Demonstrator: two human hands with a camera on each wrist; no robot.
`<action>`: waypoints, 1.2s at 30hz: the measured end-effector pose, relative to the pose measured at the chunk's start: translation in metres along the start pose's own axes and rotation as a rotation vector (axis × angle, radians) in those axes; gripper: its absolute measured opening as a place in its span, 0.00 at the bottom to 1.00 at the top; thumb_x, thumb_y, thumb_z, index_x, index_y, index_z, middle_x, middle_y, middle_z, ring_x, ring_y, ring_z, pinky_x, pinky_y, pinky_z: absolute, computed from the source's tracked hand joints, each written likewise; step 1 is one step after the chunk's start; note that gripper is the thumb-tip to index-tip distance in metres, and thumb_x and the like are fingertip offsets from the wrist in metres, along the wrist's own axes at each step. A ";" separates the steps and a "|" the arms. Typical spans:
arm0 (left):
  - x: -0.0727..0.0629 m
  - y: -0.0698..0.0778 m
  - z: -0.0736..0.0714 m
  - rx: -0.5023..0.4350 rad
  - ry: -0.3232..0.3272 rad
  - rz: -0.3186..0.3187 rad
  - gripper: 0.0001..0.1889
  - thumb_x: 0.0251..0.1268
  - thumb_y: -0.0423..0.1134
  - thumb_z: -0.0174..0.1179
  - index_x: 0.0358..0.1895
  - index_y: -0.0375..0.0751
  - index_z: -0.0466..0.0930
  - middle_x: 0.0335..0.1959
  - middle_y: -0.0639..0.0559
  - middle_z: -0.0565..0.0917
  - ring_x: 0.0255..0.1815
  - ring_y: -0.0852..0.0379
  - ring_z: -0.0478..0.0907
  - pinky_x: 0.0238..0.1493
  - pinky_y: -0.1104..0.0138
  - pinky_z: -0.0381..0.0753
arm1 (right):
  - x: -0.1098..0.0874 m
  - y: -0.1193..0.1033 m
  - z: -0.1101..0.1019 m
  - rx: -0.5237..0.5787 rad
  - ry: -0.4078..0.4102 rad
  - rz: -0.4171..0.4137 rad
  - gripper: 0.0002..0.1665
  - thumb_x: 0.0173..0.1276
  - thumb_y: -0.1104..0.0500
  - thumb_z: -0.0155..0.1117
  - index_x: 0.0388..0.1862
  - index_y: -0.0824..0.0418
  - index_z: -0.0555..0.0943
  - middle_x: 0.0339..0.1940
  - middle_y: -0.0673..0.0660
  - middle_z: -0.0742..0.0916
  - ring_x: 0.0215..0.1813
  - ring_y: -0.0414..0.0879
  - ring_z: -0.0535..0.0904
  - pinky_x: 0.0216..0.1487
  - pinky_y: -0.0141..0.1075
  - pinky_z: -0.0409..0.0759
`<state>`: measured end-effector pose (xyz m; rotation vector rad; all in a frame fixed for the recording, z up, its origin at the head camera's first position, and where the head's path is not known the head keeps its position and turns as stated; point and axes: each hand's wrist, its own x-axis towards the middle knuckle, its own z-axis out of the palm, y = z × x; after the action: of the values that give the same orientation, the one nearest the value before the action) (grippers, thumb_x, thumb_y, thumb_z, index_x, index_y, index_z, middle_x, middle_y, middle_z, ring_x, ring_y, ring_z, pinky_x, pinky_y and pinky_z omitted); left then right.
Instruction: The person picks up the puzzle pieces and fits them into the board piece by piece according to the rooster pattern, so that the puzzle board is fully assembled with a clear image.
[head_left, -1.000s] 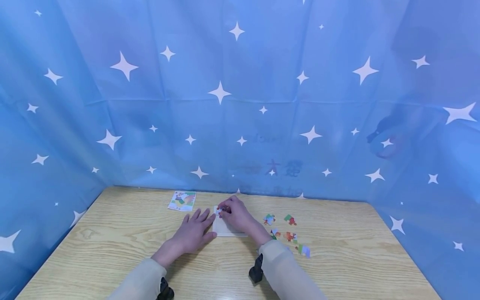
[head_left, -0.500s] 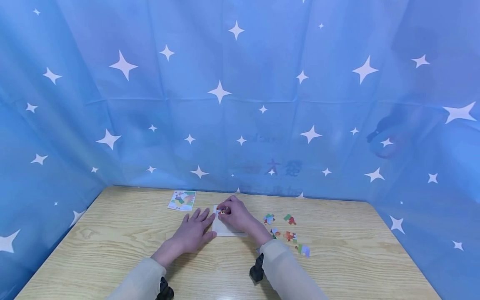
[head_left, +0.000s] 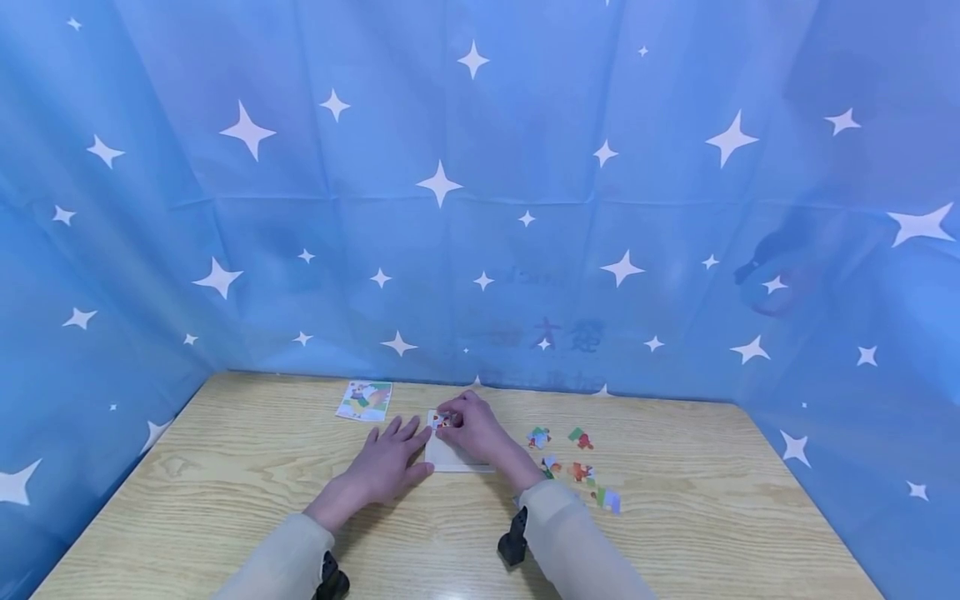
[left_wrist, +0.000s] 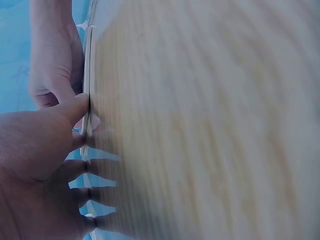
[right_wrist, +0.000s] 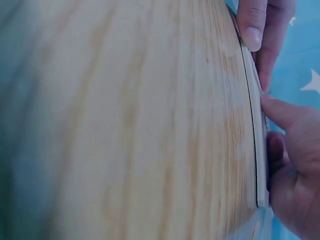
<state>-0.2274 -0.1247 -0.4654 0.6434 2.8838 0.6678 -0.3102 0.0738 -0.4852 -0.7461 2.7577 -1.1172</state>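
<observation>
A white puzzle tray (head_left: 459,462) lies flat in front of me, its thin edge (right_wrist: 257,135) seen side-on in the right wrist view. In its far left corner is a small colourful puzzle piece (head_left: 441,422). My right hand (head_left: 474,429) reaches over the tray, thumb and fingertips pinching that piece and partly covering it. On the left my left hand (head_left: 384,468) rests with its fingers spread, thumb and index tip at the tray's left side. The left wrist view shows the left thumb (left_wrist: 75,107) touching the tray's edge.
Several loose puzzle pieces (head_left: 581,472) lie on the wooden table (head_left: 697,492) to the right, some partly behind the right forearm. A printed picture card (head_left: 366,401) lies at the back left. A blue star-patterned curtain (head_left: 480,242) hangs behind the table.
The right fingers have shifted slightly at the tray's corner, and the piece's face shows a little more. The left hand keeps its place.
</observation>
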 end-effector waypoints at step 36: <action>-0.002 0.000 -0.001 -0.012 0.001 0.014 0.32 0.79 0.49 0.57 0.77 0.34 0.66 0.78 0.32 0.61 0.78 0.27 0.52 0.71 0.30 0.51 | -0.059 0.039 -0.074 0.223 0.132 0.093 0.35 0.70 0.62 0.72 0.74 0.63 0.73 0.66 0.66 0.78 0.50 0.50 0.83 0.44 0.41 0.84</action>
<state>-0.2262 -0.1260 -0.4651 0.6623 2.8767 0.6870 -0.2921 0.1720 -0.4636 -0.5305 2.6750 -1.4714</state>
